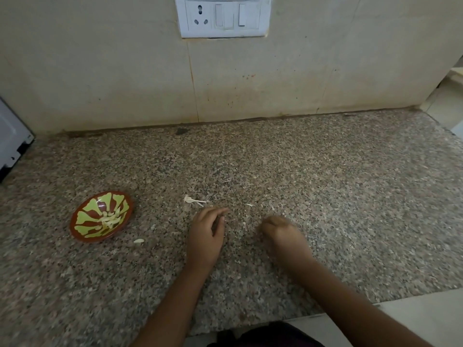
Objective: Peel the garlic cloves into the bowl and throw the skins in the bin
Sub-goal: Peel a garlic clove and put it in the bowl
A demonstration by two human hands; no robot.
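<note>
1. A small heap of pale, peeled garlic cloves lies in the bottom of a shallow round bowl, brown-red with a yellow-green leaf pattern, which stands on the left part of the counter.
2. One more pale peeled clove lies on the stone just beside the bowl, at its near right edge, not inside it.
3. A little cluster of thin white garlic skins lies on the counter, well to the right of the bowl and just beyond the left hand's fingertips. A smaller white scrap of skin lies further right, between the two hands and a little behind them.
4. The left hand lies low over the counter, back upward, its fingers loosely stretched toward the skins. It holds nothing that shows.
5. The right hand lies near the left one, apart from it, with its fingers curled under. It is blurred, and one cannot tell whether it pinches anything.
6. Both bare forearms come in from the bottom edge, over a dark piece of clothing.
7. The speckled grey-brown granite counter bears all of this, and meets a stained beige tiled wall at the back.
8. A white switch plate with a socket and switches sits high on the wall.
9. The corner of a grey-white appliance shows at the left edge.
</note>
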